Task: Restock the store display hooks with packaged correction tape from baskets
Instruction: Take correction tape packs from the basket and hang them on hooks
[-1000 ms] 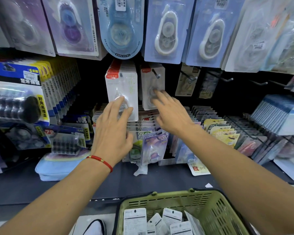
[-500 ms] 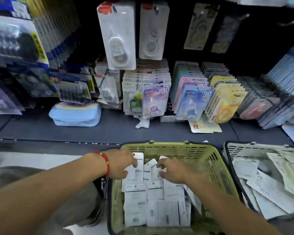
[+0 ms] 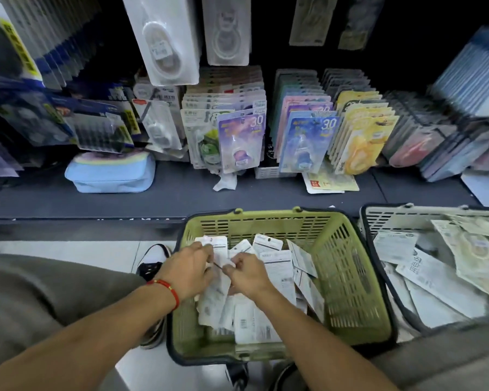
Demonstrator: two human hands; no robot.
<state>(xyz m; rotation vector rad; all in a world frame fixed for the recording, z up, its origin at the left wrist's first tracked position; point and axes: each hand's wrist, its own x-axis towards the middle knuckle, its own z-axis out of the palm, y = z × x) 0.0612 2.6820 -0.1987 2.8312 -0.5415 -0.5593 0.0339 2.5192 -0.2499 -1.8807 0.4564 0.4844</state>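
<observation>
Both hands are down in the green basket (image 3: 347,280): our left hand (image 3: 188,273) and our right hand (image 3: 247,275) meet over the white packets of correction tape (image 3: 277,268), fingers curled and pinching the top packs between them. More packets lie loose under and to the right of the hands, too overlapped to count. We see two baskets; the second, a pale basket (image 3: 384,218), stands just right of the green one with larger packs inside. On the dark shelf (image 3: 167,197) beyond, a blue pouch (image 3: 110,174) lies below two white hanging packs (image 3: 167,38).
</observation>
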